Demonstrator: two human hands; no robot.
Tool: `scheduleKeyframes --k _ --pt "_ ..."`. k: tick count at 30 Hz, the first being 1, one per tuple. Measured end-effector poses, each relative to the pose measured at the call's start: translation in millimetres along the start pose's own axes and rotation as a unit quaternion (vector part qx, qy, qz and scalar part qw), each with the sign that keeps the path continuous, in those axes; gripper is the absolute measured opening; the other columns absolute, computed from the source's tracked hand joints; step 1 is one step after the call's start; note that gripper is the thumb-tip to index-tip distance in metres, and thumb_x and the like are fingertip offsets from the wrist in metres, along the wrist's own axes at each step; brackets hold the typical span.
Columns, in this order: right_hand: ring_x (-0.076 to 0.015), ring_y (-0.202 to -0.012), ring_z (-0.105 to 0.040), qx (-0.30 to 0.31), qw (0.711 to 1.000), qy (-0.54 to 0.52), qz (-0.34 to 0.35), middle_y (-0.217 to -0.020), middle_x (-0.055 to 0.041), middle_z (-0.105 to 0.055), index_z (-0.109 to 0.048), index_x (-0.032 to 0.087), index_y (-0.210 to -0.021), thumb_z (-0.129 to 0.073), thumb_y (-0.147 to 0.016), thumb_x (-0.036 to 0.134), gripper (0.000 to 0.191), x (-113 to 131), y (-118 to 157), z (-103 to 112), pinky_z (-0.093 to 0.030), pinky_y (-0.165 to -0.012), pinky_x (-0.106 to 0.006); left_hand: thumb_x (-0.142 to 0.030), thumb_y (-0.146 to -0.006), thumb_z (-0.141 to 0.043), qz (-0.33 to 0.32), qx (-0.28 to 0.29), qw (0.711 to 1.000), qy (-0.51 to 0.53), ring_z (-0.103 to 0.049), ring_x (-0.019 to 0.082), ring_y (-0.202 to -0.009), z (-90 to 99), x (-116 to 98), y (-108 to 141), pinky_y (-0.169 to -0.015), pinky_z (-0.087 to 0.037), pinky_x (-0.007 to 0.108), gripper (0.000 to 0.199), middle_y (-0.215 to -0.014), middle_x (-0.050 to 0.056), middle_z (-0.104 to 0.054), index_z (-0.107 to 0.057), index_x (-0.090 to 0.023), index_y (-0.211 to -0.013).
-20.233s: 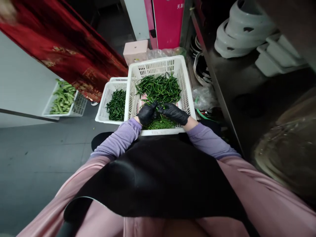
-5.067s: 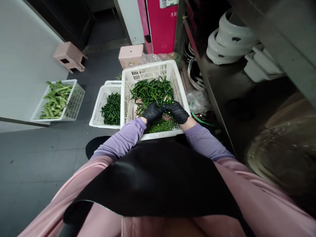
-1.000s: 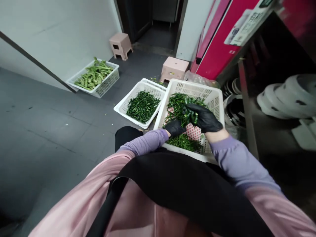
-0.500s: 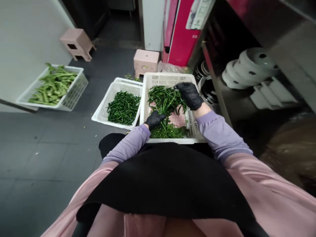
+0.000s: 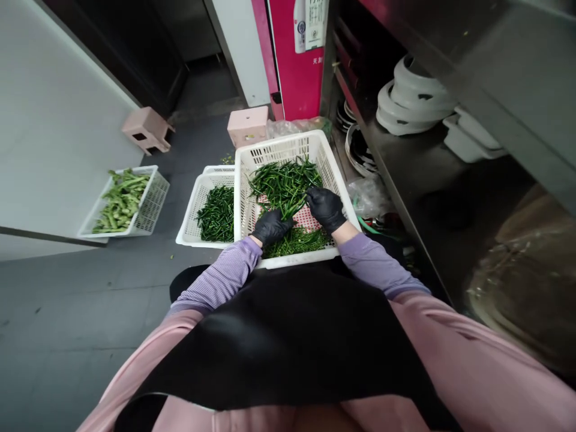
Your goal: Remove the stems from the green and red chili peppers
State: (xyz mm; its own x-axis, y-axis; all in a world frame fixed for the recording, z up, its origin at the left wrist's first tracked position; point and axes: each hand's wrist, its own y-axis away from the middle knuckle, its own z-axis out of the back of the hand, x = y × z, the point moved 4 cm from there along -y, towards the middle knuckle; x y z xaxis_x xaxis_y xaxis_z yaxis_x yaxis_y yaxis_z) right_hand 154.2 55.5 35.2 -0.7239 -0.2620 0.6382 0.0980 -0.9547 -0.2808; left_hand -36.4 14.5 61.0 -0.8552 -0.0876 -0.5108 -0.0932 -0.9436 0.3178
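A white perforated basket (image 5: 292, 260) stands right in front of me. Long green peppers (image 5: 285, 183) are heaped in its far part, and finer green stems (image 5: 299, 242) lie along its near side, with a red-and-white patterned bottom showing between. My left hand (image 5: 272, 227), in a black glove, is closed on a few green peppers over the near left part. Beside it on the right, my right hand (image 5: 324, 208), also gloved in black, has its fingers pressed together at the edge of the pepper heap; what they pinch is too small to make out.
Left of the basket, a second white basket (image 5: 188, 223) holds dark green peppers (image 5: 216, 214). Farther left is a basket (image 5: 155, 201) of thick pale-green stalks. Pink stools (image 5: 248, 125) stand beyond. At right, a metal shelf (image 5: 405, 162) carries white dishes (image 5: 416, 99).
My right hand has come back from the basket's far right side, nearer to my left hand. The view has shifted, showing more of the shelf.
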Motion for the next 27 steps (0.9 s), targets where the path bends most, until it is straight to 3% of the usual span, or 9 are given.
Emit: scheduleKeyframes --k 3,6,9,13,16,18,20,23,27 --pt "-0.0325 -0.104 -0.076 0.031 0.99 0.136 0.008 -0.109 -0.0218 -0.084 -0.084 0.013 -0.108 -0.056 -0.108 0.023 0.03 7.5 -1.5 6.8 -0.048 -0.082 -0.036 -0.049 -0.091 -0.09 0.035 -0.021 0.998 -0.054 -0.078 0.037 -0.131 3.3 -16.4 7.2 -0.106 -0.061 0.038 0.049 -0.13 0.016 -0.086 -0.085 -0.018 -0.129" --pt "-0.0338 -0.106 -0.078 0.044 0.984 0.171 -0.039 -0.116 -0.0253 -0.083 -0.084 0.01 -0.117 -0.055 -0.111 0.026 0.033 3.3 -6.7 19.6 -0.047 -0.079 -0.036 -0.043 -0.098 -0.085 0.039 -0.028 0.996 -0.07 -0.078 0.035 -0.132 4.1 -28.6 11.5 -0.105 -0.06 0.035 0.044 -0.133 0.015 -0.085 -0.084 -0.019 -0.135" --pt "-0.0334 -0.099 -0.078 0.084 0.98 0.135 -0.116 -0.106 -0.0242 -0.084 -0.084 0.013 -0.099 -0.064 -0.111 0.038 0.034 -13.9 -9.1 30.1 -0.047 -0.078 -0.036 -0.041 -0.099 -0.085 0.052 -0.039 0.995 -0.074 -0.079 0.033 -0.129 6.4 -31.6 13.2 -0.102 -0.06 0.033 0.042 -0.131 0.013 -0.086 -0.084 -0.022 -0.136" --pt "-0.0255 -0.081 -0.073 0.119 0.974 -0.151 -0.119 -0.077 -0.0111 -0.077 -0.069 0.021 -0.067 -0.075 -0.103 0.056 0.05 -21.0 -2.9 18.7 -0.052 -0.083 -0.037 -0.046 -0.1 -0.084 0.069 -0.048 0.992 -0.093 -0.08 0.032 -0.126 7.3 -32.5 13.5 -0.098 -0.06 0.031 0.042 -0.129 0.013 -0.087 -0.085 -0.021 -0.133" --pt "-0.0231 -0.085 -0.072 0.07 0.916 -0.389 -0.066 -0.087 -0.0051 -0.079 -0.073 0.022 -0.078 -0.088 -0.086 0.059 0.04 -12.3 4.1 -0.5 -0.057 -0.087 -0.038 -0.048 -0.102 -0.081 0.056 -0.037 0.99 -0.127 -0.08 0.033 -0.126 1.0 -36.4 13.4 -0.099 -0.059 0.032 0.042 -0.127 0.014 -0.087 -0.085 -0.019 -0.133" --pt "-0.0237 -0.087 -0.071 0.05 0.903 -0.424 -0.046 -0.09 -0.0043 -0.079 -0.075 0.022 -0.083 -0.089 -0.082 0.056 0.037 -8.4 8.6 -11.0 -0.058 -0.086 -0.039 -0.047 -0.103 -0.079 0.036 -0.041 0.988 -0.144 -0.08 0.032 -0.127 -4.5 -39.0 13.3 -0.101 -0.059 0.032 0.042 -0.127 0.014 -0.086 -0.084 -0.019 -0.134" --pt "-0.0242 -0.086 -0.07 0.037 0.93 -0.365 -0.021 -0.088 -0.0049 -0.078 -0.076 0.022 -0.085 -0.082 -0.09 0.047 0.027 -5.3 12.1 -13.6 -0.057 -0.085 -0.039 -0.046 -0.104 -0.078 0.02 -0.053 0.986 -0.159 -0.08 0.032 -0.127 -9.0 -40.4 13.4 -0.103 -0.058 0.033 0.041 -0.127 0.015 -0.086 -0.083 -0.02 -0.135" --pt "-0.0282 -0.097 -0.069 0.003 0.985 -0.158 0.068 -0.096 -0.011 -0.078 -0.078 0.02 -0.088 -0.071 -0.098 0.026 0.014 5.6 17.5 -3.4 -0.054 -0.092 -0.043 -0.047 -0.104 -0.075 0.02 -0.064 0.98 -0.189 -0.079 0.035 -0.126 -12.7 -40.2 14.0 -0.101 -0.058 0.036 0.041 -0.126 0.017 -0.085 -0.083 -0.017 -0.131" --pt "-0.0338 -0.107 -0.064 0.003 0.985 0.092 0.143 -0.103 -0.0181 -0.077 -0.081 0.019 -0.093 -0.057 -0.105 0.014 0.028 25.8 25.9 4.5 -0.049 -0.098 -0.047 -0.049 -0.102 -0.077 0.0 -0.082 0.975 -0.208 -0.078 0.037 -0.126 -10.9 -41.5 15.0 -0.101 -0.058 0.037 0.042 -0.126 0.019 -0.084 -0.083 -0.017 -0.128"
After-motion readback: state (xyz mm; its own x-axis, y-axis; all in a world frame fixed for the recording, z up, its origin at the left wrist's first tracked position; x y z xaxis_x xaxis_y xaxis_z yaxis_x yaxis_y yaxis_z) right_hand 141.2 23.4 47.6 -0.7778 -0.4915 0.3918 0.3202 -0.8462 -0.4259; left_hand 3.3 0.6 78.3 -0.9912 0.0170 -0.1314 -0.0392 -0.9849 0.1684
